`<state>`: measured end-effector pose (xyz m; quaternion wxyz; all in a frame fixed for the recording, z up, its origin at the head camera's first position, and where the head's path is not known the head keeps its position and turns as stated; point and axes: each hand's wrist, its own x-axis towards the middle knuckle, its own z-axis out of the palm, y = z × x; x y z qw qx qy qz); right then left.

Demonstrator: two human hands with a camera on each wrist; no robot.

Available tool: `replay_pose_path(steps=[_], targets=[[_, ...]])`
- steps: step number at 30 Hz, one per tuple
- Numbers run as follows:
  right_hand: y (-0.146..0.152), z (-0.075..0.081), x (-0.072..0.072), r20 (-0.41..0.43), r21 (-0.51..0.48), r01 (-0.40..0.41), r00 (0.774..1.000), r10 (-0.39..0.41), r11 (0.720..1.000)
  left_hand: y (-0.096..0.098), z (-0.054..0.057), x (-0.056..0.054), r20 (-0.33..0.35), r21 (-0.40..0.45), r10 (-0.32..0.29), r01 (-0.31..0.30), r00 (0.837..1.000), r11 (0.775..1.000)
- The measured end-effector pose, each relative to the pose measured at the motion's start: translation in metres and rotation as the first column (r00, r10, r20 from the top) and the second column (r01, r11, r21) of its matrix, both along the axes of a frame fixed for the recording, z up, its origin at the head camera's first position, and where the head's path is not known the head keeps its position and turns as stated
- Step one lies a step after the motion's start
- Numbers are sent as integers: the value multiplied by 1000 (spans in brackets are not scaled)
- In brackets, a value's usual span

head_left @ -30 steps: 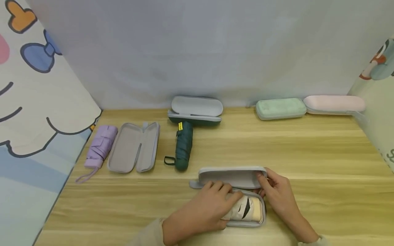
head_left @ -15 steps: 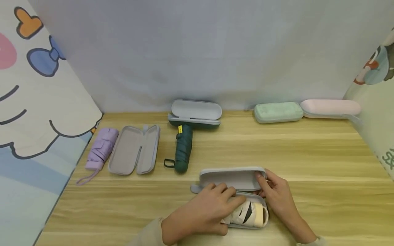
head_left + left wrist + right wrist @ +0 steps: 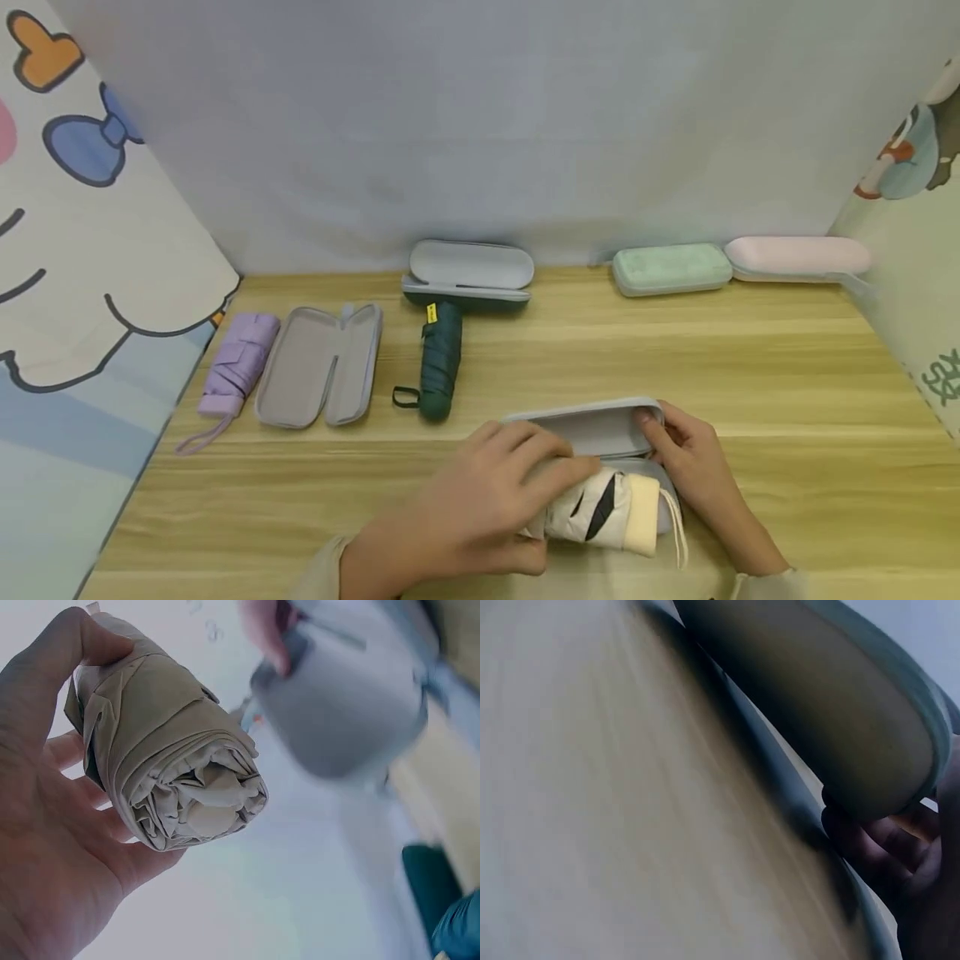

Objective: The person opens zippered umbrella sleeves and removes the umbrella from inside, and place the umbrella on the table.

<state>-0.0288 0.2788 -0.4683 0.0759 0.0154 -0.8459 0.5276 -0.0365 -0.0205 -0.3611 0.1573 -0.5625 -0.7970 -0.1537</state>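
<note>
My left hand [image 3: 468,500] grips a folded cream umbrella [image 3: 588,508] with black marks, a pale yellow end and a thin cord loop. In the left wrist view, thumb and fingers wrap round the umbrella [image 3: 161,735], its rolled fabric end showing. The umbrella is held over an open grey-lined case [image 3: 585,429], covering much of its lower half. With thumb inside the raised lid and fingers behind it, my right hand [image 3: 693,467] pinches the case's right end. The right wrist view shows the lid [image 3: 840,697] up close beside the fingers.
A purple folded umbrella [image 3: 240,358] lies left of an open grey-lined case [image 3: 296,367]. Behind are a dark green umbrella [image 3: 441,358] and an open dark green case [image 3: 465,296]. Closed mint [image 3: 671,268] and pink [image 3: 798,257] cases stand along the back wall.
My left hand has lifted the cream umbrella out of the case's lower half, and its cord loop now hangs free. The right hand has kept its hold on the lid.
</note>
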Motion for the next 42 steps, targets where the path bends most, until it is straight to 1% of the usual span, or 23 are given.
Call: replay_pose_path(steps=[3,6,9,12,16,19,21,23,25,27,29,32,36,37,39,40,42], targets=[[9,1,-2,1,1,1,1000,-1,1000,-3,8,-6,-79,45,60,-57,995,997],[17,1,-1,15,19,10,1000,-10,1000,-5,11,-14,-125,66,96,-88,988,994],[23,2,-2,21,39,23,1000,-24,999,-6,14,-23,-159,82,129,-117,979,990],[28,4,-3,20,45,24,999,-25,999,-6,16,-32,-159,81,155,-144,975,986],[37,5,-2,36,39,2,999,-4,999,-2,15,-48,-115,61,193,-187,974,980],[41,6,-1,44,30,-22,999,20,999,4,11,-61,-75,64,222,-218,972,974],[42,6,-1,45,27,-36,998,35,999,9,7,-69,-41,84,241,-237,970,968],[41,6,-2,45,24,-47,998,46,999,14,2,-77,-1,106,263,-262,965,959],[40,6,-3,43,22,-56,998,55,998,19,-3,-84,39,121,299,-301,954,946],[39,6,-3,41,19,-63,997,62,998,24,-7,-91,79,126,348,-356,934,926],[39,5,-3,40,13,-69,997,68,998,28,-12,-96,131,113,401,-415,907,903],[38,5,-3,41,14,-73,997,72,997,35,-19,-103,224,84,468,-496,855,864],[38,5,-3,38,26,-66,997,65,997,42,-30,-107,332,51,518,-564,788,824],[39,5,-3,36,30,-62,997,61,998,44,-32,-107,349,43,532,-580,772,814],[39,4,-3,35,33,-60,998,59,998,47,-37,-108,367,13,571,-618,734,786],[39,5,-3,38,35,-60,998,58,998,48,-40,-108,371,-5,594,-638,714,770],[41,5,-4,43,40,-56,998,55,998,50,-45,-108,362,-42,639,-673,679,738]])
